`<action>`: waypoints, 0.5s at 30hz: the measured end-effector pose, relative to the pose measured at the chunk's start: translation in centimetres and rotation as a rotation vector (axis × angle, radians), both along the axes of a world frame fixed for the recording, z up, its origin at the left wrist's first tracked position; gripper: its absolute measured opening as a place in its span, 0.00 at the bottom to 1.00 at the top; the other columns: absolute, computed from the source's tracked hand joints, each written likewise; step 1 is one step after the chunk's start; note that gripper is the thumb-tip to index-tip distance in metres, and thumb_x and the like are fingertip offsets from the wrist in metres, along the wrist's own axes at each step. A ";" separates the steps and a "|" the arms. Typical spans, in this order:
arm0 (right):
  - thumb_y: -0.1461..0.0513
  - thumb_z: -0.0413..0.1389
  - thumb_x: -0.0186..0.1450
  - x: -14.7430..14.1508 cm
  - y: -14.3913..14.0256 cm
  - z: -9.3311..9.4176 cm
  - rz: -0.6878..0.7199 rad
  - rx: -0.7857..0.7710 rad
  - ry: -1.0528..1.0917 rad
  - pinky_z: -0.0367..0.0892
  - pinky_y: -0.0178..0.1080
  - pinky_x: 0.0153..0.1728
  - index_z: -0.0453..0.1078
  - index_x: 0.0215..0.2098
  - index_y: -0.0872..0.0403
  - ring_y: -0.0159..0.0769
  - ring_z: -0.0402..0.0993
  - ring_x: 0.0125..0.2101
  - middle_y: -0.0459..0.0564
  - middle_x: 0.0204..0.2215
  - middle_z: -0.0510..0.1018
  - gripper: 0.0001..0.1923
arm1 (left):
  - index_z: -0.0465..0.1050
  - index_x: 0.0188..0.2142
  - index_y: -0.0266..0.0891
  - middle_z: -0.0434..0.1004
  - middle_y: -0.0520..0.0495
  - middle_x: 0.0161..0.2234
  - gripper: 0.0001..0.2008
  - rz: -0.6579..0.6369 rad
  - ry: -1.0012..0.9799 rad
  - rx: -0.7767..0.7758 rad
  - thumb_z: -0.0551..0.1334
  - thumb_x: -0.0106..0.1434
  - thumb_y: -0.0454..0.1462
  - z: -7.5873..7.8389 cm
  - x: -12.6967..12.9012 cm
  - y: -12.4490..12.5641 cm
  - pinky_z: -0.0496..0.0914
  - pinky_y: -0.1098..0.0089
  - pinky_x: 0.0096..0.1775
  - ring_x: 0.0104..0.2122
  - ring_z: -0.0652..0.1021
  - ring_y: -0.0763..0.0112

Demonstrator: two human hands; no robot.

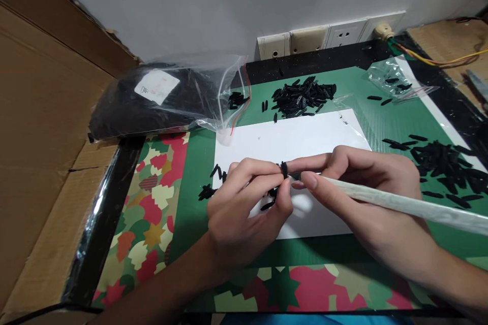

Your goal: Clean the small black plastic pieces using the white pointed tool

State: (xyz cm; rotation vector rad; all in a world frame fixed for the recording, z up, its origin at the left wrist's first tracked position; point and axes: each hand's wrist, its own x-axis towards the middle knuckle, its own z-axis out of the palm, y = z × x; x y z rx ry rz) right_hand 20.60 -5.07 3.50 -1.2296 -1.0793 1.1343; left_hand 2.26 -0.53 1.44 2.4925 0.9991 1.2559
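Note:
My left hand [247, 208] pinches a small black elongated piece [284, 169] upright between thumb and fingers, above a white sheet of paper [259, 142]. In my right hand [366, 188] is a long, thin tool with a white wrapped handle [404, 204]. Its dark tip points at the black piece, but the fingers partly hide it, so I cannot tell its kind. Under my left hand more black pieces [268, 205] lie on the paper. Others form a small cluster [206, 192] left of that hand.
Loose black pieces are heaped behind the paper [303, 96] and at the right [446, 162]. A large zip bag [183, 96] with dark contents lies at back left, a smaller clear bag [392, 78] at back right. Cardboard [49, 86] walls the left side. Sockets [343, 35] line the wall.

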 end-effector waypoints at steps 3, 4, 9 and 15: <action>0.64 0.69 0.70 0.2 0.0 0.0 0.010 -0.019 -0.009 0.81 0.28 0.39 0.75 0.27 0.52 0.35 0.89 0.40 0.47 0.41 0.91 0.14 | 0.79 0.38 0.41 0.84 0.52 0.36 0.08 0.015 0.041 0.003 0.71 0.66 0.27 0.0 0.0 0.0 0.78 0.71 0.35 0.33 0.84 0.74; 0.64 0.69 0.70 0.2 0.0 0.0 0.014 -0.025 -0.009 0.81 0.29 0.39 0.76 0.26 0.52 0.35 0.89 0.40 0.47 0.41 0.91 0.14 | 0.79 0.38 0.41 0.84 0.53 0.36 0.08 0.012 0.042 -0.003 0.71 0.66 0.27 0.0 0.0 0.1 0.78 0.70 0.36 0.33 0.84 0.74; 0.62 0.70 0.69 0.2 0.3 0.0 0.019 -0.019 -0.024 0.82 0.33 0.39 0.76 0.26 0.51 0.39 0.90 0.41 0.49 0.40 0.91 0.14 | 0.79 0.37 0.41 0.82 0.52 0.34 0.07 -0.023 -0.083 -0.139 0.69 0.66 0.27 0.0 0.3 0.2 0.75 0.72 0.31 0.31 0.81 0.75; 0.63 0.67 0.71 0.0 -0.5 -0.4 -0.017 0.075 -0.237 0.82 0.36 0.42 0.71 0.28 0.49 0.40 0.89 0.42 0.46 0.43 0.90 0.14 | 0.79 0.35 0.41 0.81 0.52 0.33 0.07 -0.019 -0.131 -0.220 0.68 0.67 0.27 -0.1 0.5 0.1 0.73 0.71 0.29 0.30 0.79 0.74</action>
